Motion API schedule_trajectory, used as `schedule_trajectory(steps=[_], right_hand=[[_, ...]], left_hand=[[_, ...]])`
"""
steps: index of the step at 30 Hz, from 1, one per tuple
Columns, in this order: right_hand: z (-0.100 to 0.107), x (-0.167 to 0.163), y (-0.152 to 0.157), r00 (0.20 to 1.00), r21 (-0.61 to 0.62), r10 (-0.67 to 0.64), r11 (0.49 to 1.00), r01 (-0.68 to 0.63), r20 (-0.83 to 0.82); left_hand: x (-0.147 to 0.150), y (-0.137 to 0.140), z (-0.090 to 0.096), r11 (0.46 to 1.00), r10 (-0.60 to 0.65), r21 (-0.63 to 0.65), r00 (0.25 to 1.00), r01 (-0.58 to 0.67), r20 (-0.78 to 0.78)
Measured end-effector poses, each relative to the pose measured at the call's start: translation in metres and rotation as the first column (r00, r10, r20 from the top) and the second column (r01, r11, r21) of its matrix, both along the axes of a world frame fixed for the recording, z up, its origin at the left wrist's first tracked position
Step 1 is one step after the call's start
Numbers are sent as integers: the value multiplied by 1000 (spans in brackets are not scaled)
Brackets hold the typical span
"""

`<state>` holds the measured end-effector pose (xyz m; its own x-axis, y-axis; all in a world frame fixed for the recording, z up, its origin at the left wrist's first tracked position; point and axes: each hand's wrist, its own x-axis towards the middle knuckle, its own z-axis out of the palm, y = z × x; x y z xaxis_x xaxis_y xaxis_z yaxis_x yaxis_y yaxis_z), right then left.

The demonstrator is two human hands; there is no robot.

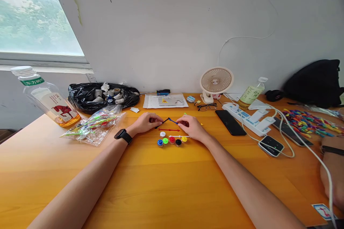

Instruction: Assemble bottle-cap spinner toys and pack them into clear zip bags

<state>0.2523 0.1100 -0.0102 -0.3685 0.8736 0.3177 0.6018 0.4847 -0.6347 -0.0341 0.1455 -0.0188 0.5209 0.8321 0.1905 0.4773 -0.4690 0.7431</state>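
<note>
My left hand (147,122) pinches a thin black plastic stick (162,122) with arrow-like ends. Between the fingertips of my right hand (191,126) is a similar blue stick (173,120). The two sticks meet at their far ends in a shallow peak; whether they are joined I cannot tell. Just below them lies a red stick (169,130), and a white stick (179,136) lies nearer me. Several small round pieces stand in front, among them a white one (162,134), a blue one (160,143) and a yellow one (184,139).
Left are a tilted-looking drink bottle (51,100), a clear bag of coloured sticks (94,125) and a black plastic bag (80,96). A fan (216,80), glasses (206,107), a phone (230,122) and a power strip (245,118) stand right. Another person's arm (333,164) rests at the right edge.
</note>
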Motion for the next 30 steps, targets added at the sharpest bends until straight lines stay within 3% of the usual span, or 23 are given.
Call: schedule_trajectory(steps=[7,16,30], right_hand=[[1,0,-2,1000,-17,-7,1000,7,-3],[7,-2,-4,993,-161,-16,987,-3,-116],[4,-5,-4,993,-161,7,987,-27,-119]], left_hand=[[0,0,0,1000,-2,9,1000,2,-5],[1,0,-2,1000,4,13,1000,-4,16],[1,-2,1,1000,-8,25,1000,7,5]])
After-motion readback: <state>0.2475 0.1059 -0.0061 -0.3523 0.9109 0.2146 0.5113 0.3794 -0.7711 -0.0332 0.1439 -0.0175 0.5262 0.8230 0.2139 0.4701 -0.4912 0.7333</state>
